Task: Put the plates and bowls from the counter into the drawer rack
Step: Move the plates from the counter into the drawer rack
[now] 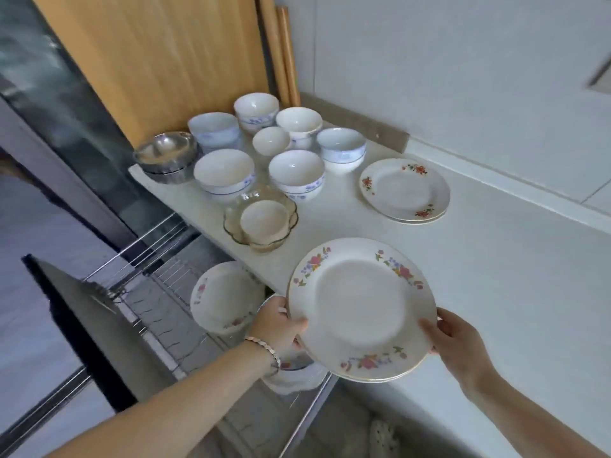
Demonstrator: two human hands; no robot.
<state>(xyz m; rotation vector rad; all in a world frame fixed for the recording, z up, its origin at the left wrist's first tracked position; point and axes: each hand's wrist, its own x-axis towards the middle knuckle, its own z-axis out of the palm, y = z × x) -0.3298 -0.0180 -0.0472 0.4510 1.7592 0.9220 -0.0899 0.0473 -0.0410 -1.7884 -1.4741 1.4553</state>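
Note:
A large white plate with pink flowers point(360, 309) is held over the counter's front edge, apparently with a second plate under it. My left hand point(276, 325) grips its left rim and my right hand point(453, 342) grips its right rim. Below the counter the wire drawer rack point(158, 292) is pulled out, with a flowered plate point(224, 297) standing in it and more dishes partly hidden under my left wrist. Farther back on the white counter point(496, 276) sit two stacked plates with red flowers point(405, 190) and several white bowls point(296, 175).
A glass dish holding a small white bowl point(261, 219) sits near the counter's edge. Stacked steel bowls point(165, 157) stand at the counter's left end. A wooden board point(158, 61) and rolling pins point(281, 54) lean against the back wall. The drawer's dark front point(86, 325) juts out at left.

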